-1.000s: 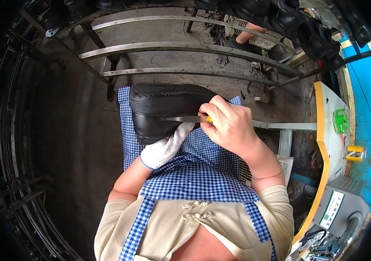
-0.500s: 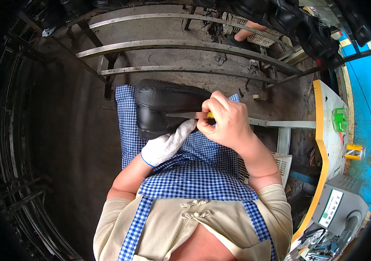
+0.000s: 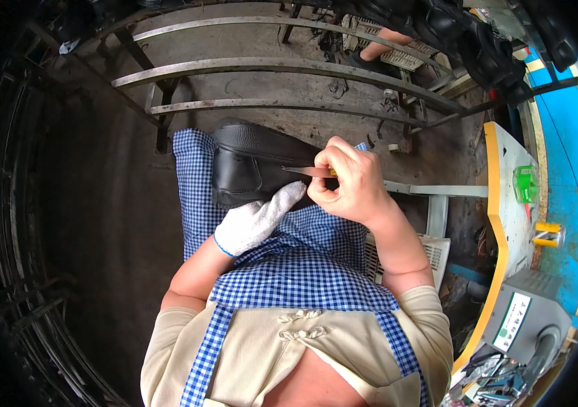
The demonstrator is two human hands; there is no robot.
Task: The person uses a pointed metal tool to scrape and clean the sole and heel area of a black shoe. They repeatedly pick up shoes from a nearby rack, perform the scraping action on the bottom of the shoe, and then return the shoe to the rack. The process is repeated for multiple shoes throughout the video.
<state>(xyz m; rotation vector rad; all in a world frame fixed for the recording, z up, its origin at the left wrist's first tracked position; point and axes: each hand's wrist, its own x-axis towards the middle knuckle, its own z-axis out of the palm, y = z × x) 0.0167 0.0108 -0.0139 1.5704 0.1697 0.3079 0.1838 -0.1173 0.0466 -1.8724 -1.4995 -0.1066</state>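
Observation:
A black leather shoe (image 3: pixel 240 173) lies on its side across my lap, on the blue checked apron (image 3: pixel 197 197). My left hand (image 3: pixel 251 224), in a white knit glove, grips the shoe's near edge, its thumb along the upper and the other fingers hidden beneath. My right hand (image 3: pixel 350 180) is bare and pinches a small knife (image 3: pixel 299 171) with a thin pointed blade and a bit of yellow at the handle. The blade points left over the middle of the shoe; I cannot tell whether its tip touches the leather. The toe end is hidden behind my right hand.
Metal rack rails (image 3: pixel 289 66) cross ahead of me, with black shoes (image 3: pixel 448 27) at the upper right. A yellow-edged white table (image 3: pixel 506 169) stands at right, bearing a green container (image 3: pixel 525 184) and a grey machine box (image 3: pixel 529 315). Another person's leg (image 3: pixel 387 44) shows beyond the rails.
The blade has drawn back from the seam near the shoe's heel part and now points slightly upward over the upper. My left hand keeps its hold, with the shoe tilted a little.

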